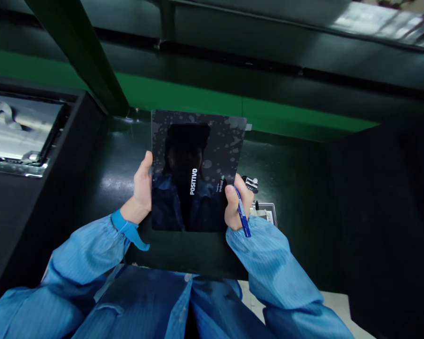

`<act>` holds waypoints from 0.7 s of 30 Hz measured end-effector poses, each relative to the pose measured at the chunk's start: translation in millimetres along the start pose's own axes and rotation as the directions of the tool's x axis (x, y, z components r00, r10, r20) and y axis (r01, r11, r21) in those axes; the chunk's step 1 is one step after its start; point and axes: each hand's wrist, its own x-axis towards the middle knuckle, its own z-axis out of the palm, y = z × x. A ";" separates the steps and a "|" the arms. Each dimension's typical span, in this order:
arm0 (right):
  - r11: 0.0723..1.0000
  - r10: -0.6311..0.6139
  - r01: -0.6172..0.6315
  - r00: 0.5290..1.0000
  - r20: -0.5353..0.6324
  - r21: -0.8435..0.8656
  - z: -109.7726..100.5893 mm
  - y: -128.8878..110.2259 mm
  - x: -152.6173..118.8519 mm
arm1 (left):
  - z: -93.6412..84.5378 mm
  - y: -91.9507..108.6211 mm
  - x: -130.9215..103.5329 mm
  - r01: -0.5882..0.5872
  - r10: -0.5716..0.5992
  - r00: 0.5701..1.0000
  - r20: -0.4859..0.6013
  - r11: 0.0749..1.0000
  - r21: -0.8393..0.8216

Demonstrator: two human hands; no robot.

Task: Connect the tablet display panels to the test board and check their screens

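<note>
**Blue coat in front, tablet between two hands**

Nearest us, a blue coat point(134, 306) fills the bottom of the frame. Just above it, at the centre, we see the tablet point(198, 157) held over the tabletop point(118, 162), screen towards us, its long axis running up and down the frame and its white lettering turned sideways.

It lies directly between the hands. The right hand point(232, 207) is clamped on its lower right edge, thumb in front, with a blue pen point(242, 214) in the same grasp. The left hand point(141, 188) sits against the left edge, thumb raised; its fingers are hidden, so we cannot tell whether it grips. Both hands look equally near.

The tabletop is dark and glossy. A green strip point(205, 101) crosses behind it; a black box point(61, 155) stands at the left of the frame, a dark panel point(381, 202) at the right.
</note>
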 end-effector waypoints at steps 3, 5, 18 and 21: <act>1.000 -0.002 0.002 1.000 -0.007 0.010 0.1 0.0 0.0 | -0.4 0.0 -0.1 -0.033 0.033 0.999 -0.011 0.999 0.015; 1.000 -0.006 0.006 1.000 -0.007 0.014 0.1 0.0 0.2 | -0.3 0.1 -0.3 -0.031 0.032 0.999 -0.026 0.999 0.019; 0.999 -0.032 0.032 0.999 -0.012 0.003 0.0 0.3 0.8 | -4.0 0.1 1.3 -0.025 0.025 0.999 -0.023 0.999 0.022; 0.999 -0.039 0.039 0.999 -0.015 0.019 0.3 0.3 1.0 | -3.2 0.5 0.8 -0.026 0.026 1.000 -0.012 1.000 0.017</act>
